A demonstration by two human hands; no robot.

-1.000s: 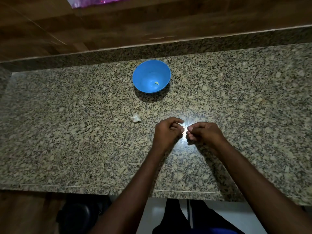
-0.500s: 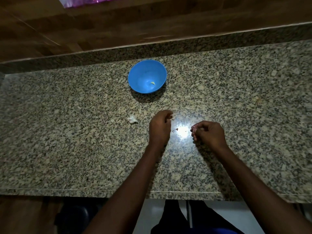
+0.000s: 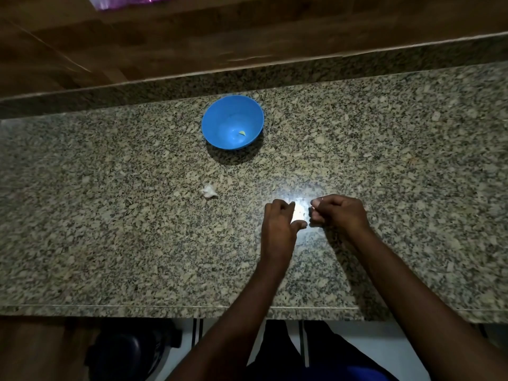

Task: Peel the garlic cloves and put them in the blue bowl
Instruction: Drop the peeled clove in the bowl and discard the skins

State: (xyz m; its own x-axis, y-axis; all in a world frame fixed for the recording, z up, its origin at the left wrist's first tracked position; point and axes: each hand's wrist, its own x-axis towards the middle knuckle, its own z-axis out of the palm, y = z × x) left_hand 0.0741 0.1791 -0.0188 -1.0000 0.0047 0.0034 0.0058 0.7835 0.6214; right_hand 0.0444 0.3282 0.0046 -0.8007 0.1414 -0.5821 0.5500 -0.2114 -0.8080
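The speckled grey-and-beige granite counter (image 3: 110, 243) ran from side to side in front of me, with a brown wooden wall behind it, and a bright glare of light lay on the stone just between my hands. My right hand (image 3: 339, 214) was curled, its fingertips drawn together, and it seemed to pinch a very small pale piece, probably the garlic clove or its skin; the piece was too small and too much washed by the glare for me to tell which, or how its long axis lay. My left hand (image 3: 277, 224) rested just beside it with fingers loosely bent and the thumb stretched toward the right hand, and I saw nothing held in it. The round blue plastic bowl (image 3: 220, 116) stood farther back and to the left of both hands, well apart from them, with one small yellowish peeled clove (image 3: 242, 133) already inside. A crumpled white scrap of garlic skin (image 3: 209, 191) lay on the stone between the bowl and my left hand. I judged the left hand a little nearer to the bowl, but the clove was with the right.
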